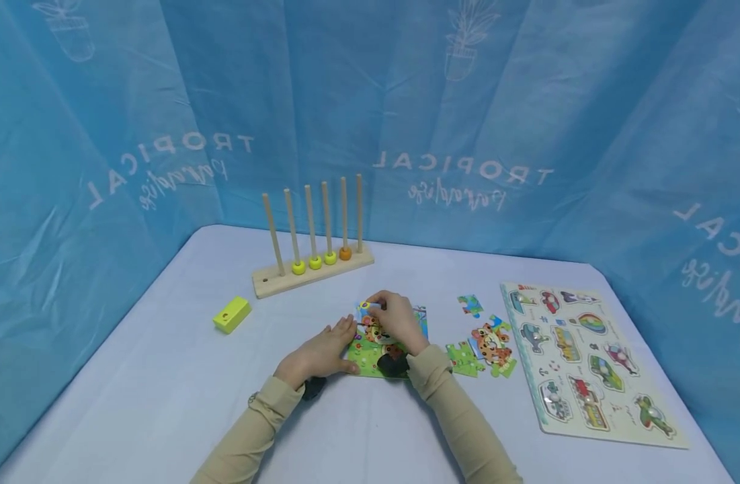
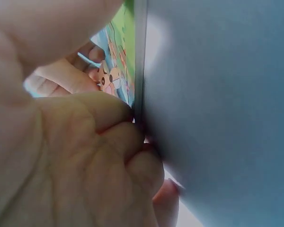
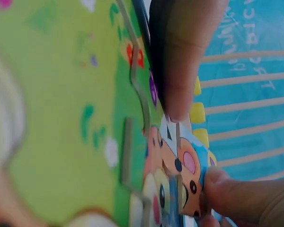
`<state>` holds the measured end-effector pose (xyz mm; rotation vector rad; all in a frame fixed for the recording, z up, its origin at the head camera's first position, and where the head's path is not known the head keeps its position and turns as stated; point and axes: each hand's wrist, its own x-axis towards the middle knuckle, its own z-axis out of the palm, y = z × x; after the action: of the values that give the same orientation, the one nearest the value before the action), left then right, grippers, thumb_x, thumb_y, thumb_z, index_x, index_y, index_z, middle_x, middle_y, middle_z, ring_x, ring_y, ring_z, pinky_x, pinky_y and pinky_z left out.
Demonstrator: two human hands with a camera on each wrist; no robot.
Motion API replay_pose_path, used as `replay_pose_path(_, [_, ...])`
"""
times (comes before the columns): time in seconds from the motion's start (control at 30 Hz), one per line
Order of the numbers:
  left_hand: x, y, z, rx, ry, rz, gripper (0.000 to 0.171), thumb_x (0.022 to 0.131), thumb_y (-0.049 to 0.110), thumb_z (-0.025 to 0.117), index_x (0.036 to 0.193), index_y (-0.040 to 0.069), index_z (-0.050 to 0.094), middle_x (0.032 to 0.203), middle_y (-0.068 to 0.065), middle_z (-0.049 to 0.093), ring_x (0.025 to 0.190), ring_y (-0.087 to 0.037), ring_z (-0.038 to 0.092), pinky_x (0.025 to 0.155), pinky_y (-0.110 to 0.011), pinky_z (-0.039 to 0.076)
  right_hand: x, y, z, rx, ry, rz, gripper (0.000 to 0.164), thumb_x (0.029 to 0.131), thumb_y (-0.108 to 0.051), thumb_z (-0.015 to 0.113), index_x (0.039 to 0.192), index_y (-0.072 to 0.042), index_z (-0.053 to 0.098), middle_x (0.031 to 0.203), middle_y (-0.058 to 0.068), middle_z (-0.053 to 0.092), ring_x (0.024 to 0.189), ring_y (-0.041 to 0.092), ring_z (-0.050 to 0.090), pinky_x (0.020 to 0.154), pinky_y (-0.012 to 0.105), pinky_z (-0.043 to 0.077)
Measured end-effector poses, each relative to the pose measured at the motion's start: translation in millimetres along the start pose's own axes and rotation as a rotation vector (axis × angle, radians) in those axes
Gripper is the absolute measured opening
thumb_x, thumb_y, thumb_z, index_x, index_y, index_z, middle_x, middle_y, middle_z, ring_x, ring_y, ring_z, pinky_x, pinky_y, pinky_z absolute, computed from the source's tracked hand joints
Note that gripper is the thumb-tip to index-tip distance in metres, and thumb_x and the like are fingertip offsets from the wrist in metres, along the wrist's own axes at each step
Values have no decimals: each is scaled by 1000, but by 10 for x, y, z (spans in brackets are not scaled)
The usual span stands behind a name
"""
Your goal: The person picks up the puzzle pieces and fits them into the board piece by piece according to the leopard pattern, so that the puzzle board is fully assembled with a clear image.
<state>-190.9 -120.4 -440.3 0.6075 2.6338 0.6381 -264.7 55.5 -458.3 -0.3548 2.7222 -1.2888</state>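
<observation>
A green-and-blue jigsaw puzzle with cartoon animals lies in its flat frame before me. My left hand rests along its left side, fingertips at the upper left edge and thumb by the lower left corner. Over the upper part, my right hand pinches a puzzle piece between thumb and fingers. That piece shows a brown animal's face with a pink ear, and it stands slightly raised at the puzzle's upper left. In the left wrist view, the left fingers press along the frame's edge.
Loose puzzle pieces lie right of the puzzle, with another piece behind them. A wooden board of vehicle shapes is at the far right. Behind stands a peg rack with beads; a yellow block lies left. Blue curtains surround the table.
</observation>
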Motion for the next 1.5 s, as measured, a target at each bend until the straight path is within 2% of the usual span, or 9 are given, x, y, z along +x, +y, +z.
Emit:
replay_pose_path(0.13, [1, -3, -12, -16, -9, 12, 91, 88, 35, 70, 151, -7, 20, 160, -24, 13, 150, -36, 13, 123, -54, 15, -2, 0, 53, -36, 18, 5, 17, 94, -14, 63, 106, -7, 73, 94, 11, 64, 64, 15, 51, 55, 25, 44])
replay_pose_path(0.23, [17, -21, -9, -17, -7, 44, 94, 88, 40, 68, 152, -6, 17, 160, -25, 12, 150, -38, 12, 123, -56, 14, -2, 1, 73, -76, 46, -11, 12, 92, -13, 67, 98, -7, 74, 95, 10, 62, 68, 14, 50, 58, 25, 43])
replay_pose_path(0.4, [27, 35, -40, 0, -16, 16, 90, 89, 36, 68, 152, -6, 19, 161, -23, 12, 150, -36, 12, 124, -53, 15, 12, 11, 84, -59, 75, -15, 5, 90, -13, 69, 90, -9, 72, 74, 2, 63, 59, 11, 51, 52, 22, 42])
replay_pose_path(0.6, [81, 37, -9, 27, -17, 14, 88, 89, 35, 68, 152, -5, 21, 161, -22, 13, 150, -35, 13, 124, -53, 16, 3, 32, 77, -105, 121, 24, 7, 88, -14, 70, 83, -9, 70, 69, 2, 63, 52, 9, 50, 47, 20, 40])
replay_pose_path(0.73, [103, 41, 0, 25, -16, 10, 88, 89, 35, 68, 152, -4, 21, 161, -21, 13, 151, -35, 13, 124, -52, 16, -22, 30, 67, -177, 170, 83, 16, 86, -23, 73, 77, -12, 67, 63, 0, 63, 46, 10, 51, 42, 22, 38])
replay_pose_path(1.07, [129, 62, 5, 15, -8, 24, 88, 88, 34, 69, 151, -5, 22, 161, -22, 14, 150, -36, 14, 124, -53, 16, -79, 38, 53, -243, 225, 139, 21, 87, -26, 72, 75, -12, 62, 58, 0, 59, 47, 12, 50, 42, 23, 36])
replay_pose_path(1.3, [133, 49, 6, 22, -8, 28, 88, 88, 34, 69, 151, -5, 22, 161, -22, 14, 150, -36, 14, 123, -54, 16, -66, 59, 60, -146, 216, 101, 16, 88, -23, 70, 80, -10, 66, 57, 0, 61, 44, 9, 51, 41, 21, 37])
replay_pose_path(1.4, [141, 55, 11, 20, -5, 26, 88, 88, 34, 69, 151, -5, 22, 161, -22, 15, 150, -36, 14, 123, -53, 16, -66, 86, 3, -9, 134, 75, 15, 91, -21, 67, 85, -7, 68, 59, 4, 65, 44, 9, 54, 43, 21, 45])
replay_pose_path(1.5, [141, 68, 26, 5, 3, 24, 88, 88, 34, 69, 152, -4, 23, 161, -21, 15, 150, -35, 14, 124, -53, 15, -80, 161, -135, 129, 34, 67, 19, 95, -22, 61, 92, -4, 69, 73, 9, 70, 53, 9, 58, 50, 23, 50])
